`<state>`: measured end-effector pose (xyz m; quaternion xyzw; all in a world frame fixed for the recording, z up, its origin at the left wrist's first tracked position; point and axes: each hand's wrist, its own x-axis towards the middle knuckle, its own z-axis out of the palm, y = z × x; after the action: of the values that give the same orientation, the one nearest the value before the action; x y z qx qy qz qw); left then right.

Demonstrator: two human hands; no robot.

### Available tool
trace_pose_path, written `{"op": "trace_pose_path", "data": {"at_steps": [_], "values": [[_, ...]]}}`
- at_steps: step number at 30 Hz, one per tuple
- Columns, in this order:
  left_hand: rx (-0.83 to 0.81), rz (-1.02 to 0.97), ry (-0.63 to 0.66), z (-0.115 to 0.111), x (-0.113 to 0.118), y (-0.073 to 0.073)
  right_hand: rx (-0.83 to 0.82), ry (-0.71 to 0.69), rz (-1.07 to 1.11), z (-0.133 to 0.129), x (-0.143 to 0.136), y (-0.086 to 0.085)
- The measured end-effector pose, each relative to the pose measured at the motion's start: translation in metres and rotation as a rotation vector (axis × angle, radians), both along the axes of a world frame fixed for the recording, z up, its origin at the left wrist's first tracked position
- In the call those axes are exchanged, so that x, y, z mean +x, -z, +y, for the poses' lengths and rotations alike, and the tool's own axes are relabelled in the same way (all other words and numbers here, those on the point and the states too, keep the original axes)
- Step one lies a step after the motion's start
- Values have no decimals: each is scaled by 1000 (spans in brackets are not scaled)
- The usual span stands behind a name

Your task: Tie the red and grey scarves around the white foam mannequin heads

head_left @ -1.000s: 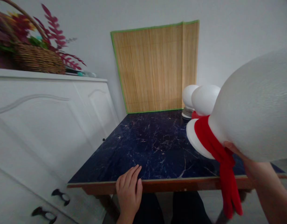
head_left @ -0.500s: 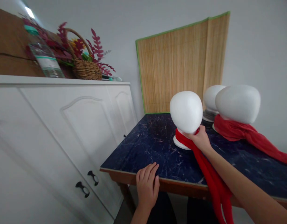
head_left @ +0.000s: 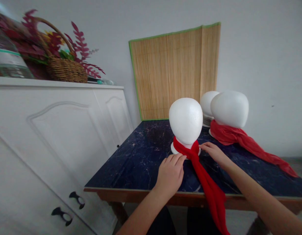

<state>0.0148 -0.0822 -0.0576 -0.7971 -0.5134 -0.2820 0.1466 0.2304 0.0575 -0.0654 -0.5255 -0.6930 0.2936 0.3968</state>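
Note:
A white foam mannequin head [head_left: 185,119] stands upright on the table with a red scarf [head_left: 202,176] around its neck. The scarf crosses at the front, and its long tail hangs over the table's edge. My left hand [head_left: 171,173] is at the front left of the head's base, fingers loosely bent, fingertips beside the scarf's crossing; whether they touch it I cannot tell. At the right of the neck, my right hand [head_left: 213,152] has its fingers stretched toward the scarf and base, gripping nothing visible.
Behind to the right stand two more white heads, the nearer one [head_left: 229,109] with a lighter red scarf [head_left: 249,141]. The dark blue table [head_left: 126,163] has a wooden edge. White cabinets [head_left: 65,140] line the left, bearing a flower basket [head_left: 67,69] and a plastic bottle [head_left: 11,62].
My left hand has risen from the table's edge to the head's base. My right hand has let go of the neck and moved right. The scarf now lies crossed at the front.

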Motion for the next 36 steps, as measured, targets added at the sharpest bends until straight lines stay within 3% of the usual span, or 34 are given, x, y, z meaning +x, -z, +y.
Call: {"op": "trace_pose_path", "data": {"at_steps": [4,9,13,17,23,26,31,36], "values": [[-46,256,-32,40,17,-6,-59,-69,-129,1,-5,1],[-46,328,-9,64,26,1,-61,-80,-230,7,-15,2],[-69,380,52,65,20,2,-61,-53,-287,15,-10,0],[-129,390,151,61,-5,-4,-9,28,-390,27,5,-11],[-253,200,171,50,-40,0,83,141,-537,35,12,-21],[-260,136,145,48,-40,7,108,95,-591,21,7,-25],[-232,143,127,48,-34,9,274,115,-720,-30,1,-49],[-179,186,121,51,-28,7,513,-241,-990,-58,-22,-49]]}}
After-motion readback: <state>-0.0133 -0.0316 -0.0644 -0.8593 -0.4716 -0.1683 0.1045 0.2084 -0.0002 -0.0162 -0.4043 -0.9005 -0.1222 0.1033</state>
